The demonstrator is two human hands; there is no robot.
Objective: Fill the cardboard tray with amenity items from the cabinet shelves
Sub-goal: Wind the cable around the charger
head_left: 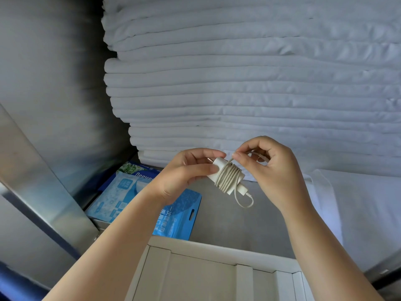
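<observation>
my left hand (186, 170) grips a white charger (227, 177) by its block, thumb and fingers curled round the end at about nine o'clock from the coil. my right hand (267, 168), at three o'clock from the charger, pinches the loose end of its cable (258, 156) between thumb and forefinger, the other fingers curled in. the rest of the cable sits wound round the block in several turns, and a short loop hangs from the plug end toward five o'clock. i hold the charger in the air above the grey shelf (238, 224), near the middle of my view. the cardboard tray (217, 248) lies at six o'clock, below my hands and between my forearms, with its pale inner flaps showing. at eight o'clock from the charger a blue mask packet (175, 216) lies flat on the shelf, partly under my left wrist, and a second light blue packet (121, 192) lies beyond it toward nine o'clock, by the metal cabinet wall (43, 83). at twelve o'clock a tall stack of folded white linen (238, 83) fills the back of the shelf, and a white cloth (358, 203) lies at four o'clock.
</observation>
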